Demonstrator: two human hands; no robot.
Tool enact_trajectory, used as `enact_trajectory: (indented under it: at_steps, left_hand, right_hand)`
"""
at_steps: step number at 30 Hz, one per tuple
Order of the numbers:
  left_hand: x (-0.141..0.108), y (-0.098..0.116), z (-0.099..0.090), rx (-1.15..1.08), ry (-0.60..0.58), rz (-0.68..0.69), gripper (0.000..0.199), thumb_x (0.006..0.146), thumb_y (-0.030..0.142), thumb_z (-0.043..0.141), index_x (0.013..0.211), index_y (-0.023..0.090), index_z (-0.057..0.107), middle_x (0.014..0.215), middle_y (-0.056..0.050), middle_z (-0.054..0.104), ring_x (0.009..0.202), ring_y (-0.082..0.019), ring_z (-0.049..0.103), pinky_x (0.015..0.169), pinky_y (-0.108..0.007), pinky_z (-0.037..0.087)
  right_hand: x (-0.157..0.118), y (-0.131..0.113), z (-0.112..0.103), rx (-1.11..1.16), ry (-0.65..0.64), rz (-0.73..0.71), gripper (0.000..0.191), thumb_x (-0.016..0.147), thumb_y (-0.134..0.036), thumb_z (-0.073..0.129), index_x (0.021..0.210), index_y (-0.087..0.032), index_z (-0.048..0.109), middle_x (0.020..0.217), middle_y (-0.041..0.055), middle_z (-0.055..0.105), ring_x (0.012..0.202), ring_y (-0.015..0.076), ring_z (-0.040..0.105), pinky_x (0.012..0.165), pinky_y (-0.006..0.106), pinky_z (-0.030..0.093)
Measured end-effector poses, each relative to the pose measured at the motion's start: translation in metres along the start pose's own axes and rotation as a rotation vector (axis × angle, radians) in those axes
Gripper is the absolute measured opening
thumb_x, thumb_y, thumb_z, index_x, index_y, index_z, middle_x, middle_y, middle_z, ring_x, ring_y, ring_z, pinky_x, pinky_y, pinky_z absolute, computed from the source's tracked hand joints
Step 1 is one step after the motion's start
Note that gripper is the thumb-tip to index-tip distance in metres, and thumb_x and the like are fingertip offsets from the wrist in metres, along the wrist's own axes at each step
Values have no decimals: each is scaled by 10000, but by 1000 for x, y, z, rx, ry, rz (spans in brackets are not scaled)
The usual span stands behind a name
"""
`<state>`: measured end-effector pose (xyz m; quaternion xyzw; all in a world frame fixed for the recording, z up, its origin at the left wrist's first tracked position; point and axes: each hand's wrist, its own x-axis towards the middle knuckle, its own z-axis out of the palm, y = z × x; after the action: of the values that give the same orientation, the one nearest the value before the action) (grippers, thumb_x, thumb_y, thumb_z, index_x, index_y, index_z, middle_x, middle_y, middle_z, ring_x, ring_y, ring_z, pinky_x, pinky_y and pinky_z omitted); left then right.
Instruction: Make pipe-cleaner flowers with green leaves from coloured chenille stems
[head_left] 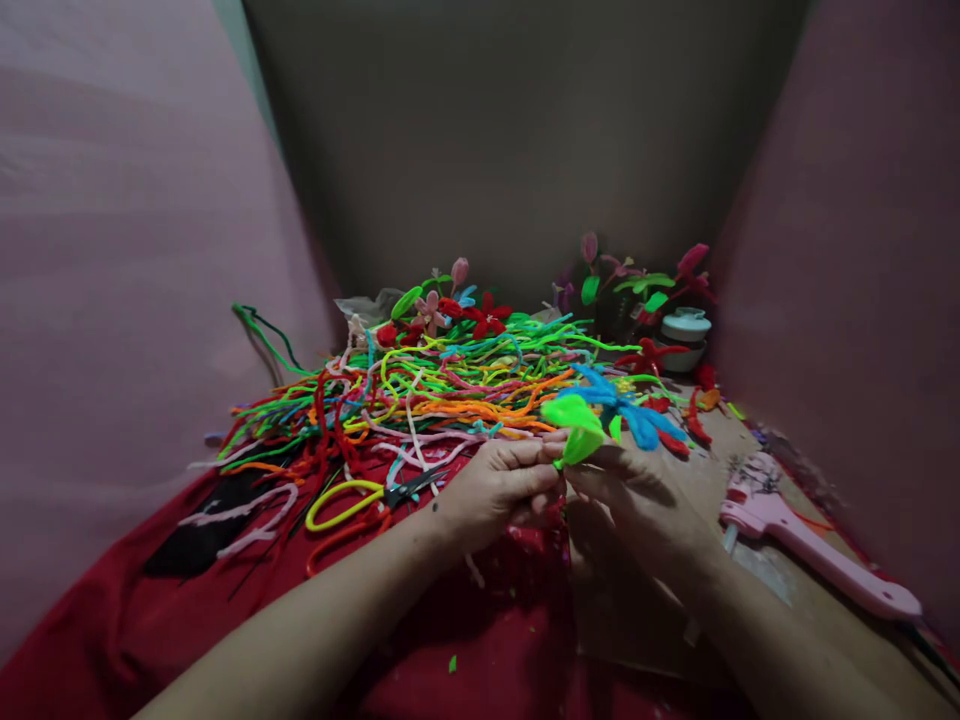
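Both hands meet in the middle of the head view around a pipe-cleaner flower (pixel 646 424) with blue petals and a bright green leaf (pixel 583 432). My left hand (pixel 506 490) is closed, its thumb and fingers pinching at the leaf's base. Right beside it, my right hand (pixel 634 490) is closed too, its fingers bent around the flower's stem area below the blue petals. Most of the stem is hidden by the fingers. Scissors (pixel 345 507) with yellow and orange handles lie just left of my left hand.
A heap of colourful pipe cleaners (pixel 480 385) spreads behind the hands. Finished flowers (pixel 487 316) lie on it. A pink glue gun (pixel 817 555) rests on cardboard (pixel 622 610) at right. A lidded jar (pixel 684 338) stands at the back right. Red cloth (pixel 420 640) covers the front.
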<state>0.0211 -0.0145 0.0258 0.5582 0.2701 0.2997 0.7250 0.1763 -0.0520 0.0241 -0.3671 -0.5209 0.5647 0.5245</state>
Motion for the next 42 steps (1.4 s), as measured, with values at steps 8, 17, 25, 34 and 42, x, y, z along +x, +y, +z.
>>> enact_trajectory:
  at_steps: [8, 17, 25, 34, 42]
  left_hand:
    - [1, -10, -12, -283, -349, -121, 259, 705, 364, 681, 711, 124, 586, 394, 81, 359, 306, -25, 200, 369, -188, 198]
    - [0, -4, 5, 206, 69, 91, 268, 788, 394, 588, 727, 133, 581, 556, 29, 498, 464, -62, 410, 468, -192, 312]
    - [0, -16, 5, 429, 246, 221, 235, 808, 309, 539, 638, 147, 528, 555, 52, 405, 492, -56, 342, 472, -189, 292]
    - [3, -6, 8, 227, 309, 100, 275, 724, 356, 599, 571, 148, 505, 447, 62, 413, 385, -34, 300, 386, -189, 198]
    - [1, -7, 5, -34, 91, -9, 283, 724, 340, 654, 585, 129, 527, 441, 54, 452, 351, -27, 322, 377, -177, 198]
  right_hand:
    - [0, -3, -4, -46, -34, -17, 120, 663, -350, 736, 690, -234, 745, 723, 25, 668, 715, 189, 574, 729, 351, 481]
    - [6, 11, -2, -113, 250, -178, 88, 640, -340, 736, 675, -260, 749, 848, 39, 635, 908, 231, 545, 802, 363, 430]
    - [5, 13, 3, -192, 288, -199, 130, 647, -371, 718, 680, -248, 742, 834, 41, 649, 816, 220, 560, 784, 385, 446]
    - [3, -2, 5, -360, 222, -293, 91, 690, -317, 680, 741, -282, 746, 709, 11, 636, 675, 183, 544, 647, 323, 474]
    - [4, 0, -1, -145, 196, -110, 130, 680, -331, 692, 760, -243, 744, 789, 18, 684, 731, 181, 575, 712, 319, 458]
